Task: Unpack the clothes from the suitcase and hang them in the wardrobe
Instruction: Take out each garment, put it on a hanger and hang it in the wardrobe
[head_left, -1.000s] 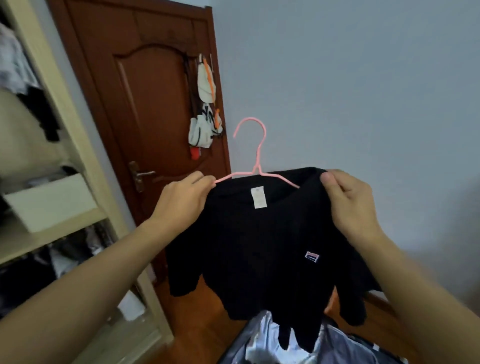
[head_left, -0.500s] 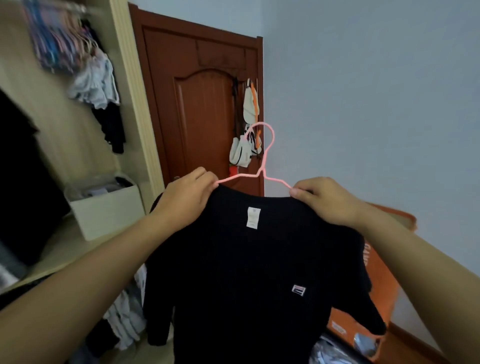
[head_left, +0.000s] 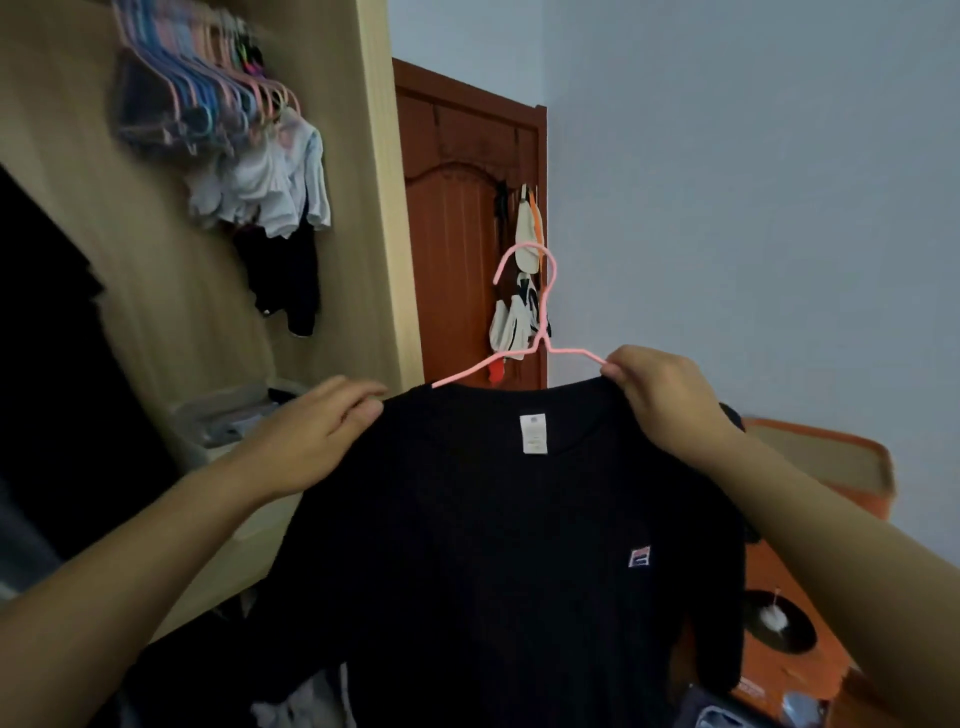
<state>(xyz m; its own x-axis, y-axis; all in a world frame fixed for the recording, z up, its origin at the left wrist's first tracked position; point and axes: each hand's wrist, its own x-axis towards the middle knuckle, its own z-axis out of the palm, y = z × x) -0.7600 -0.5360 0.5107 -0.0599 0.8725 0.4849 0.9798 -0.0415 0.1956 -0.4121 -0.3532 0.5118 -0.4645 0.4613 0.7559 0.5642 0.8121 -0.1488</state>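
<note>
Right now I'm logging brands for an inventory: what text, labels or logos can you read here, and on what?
None can be read.
White neck label inside the black sweater: print too small.
Chest logo patch: blurred, no letters legible.
Orange box: markings blurred.

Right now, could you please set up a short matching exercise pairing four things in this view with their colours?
Things:
1. hanger
2. sweater
3. door
4. neck label

Colours:
A. white
B. reddish brown
C. pink
D. black

Pairs: 1-C, 2-D, 3-B, 4-A
</note>
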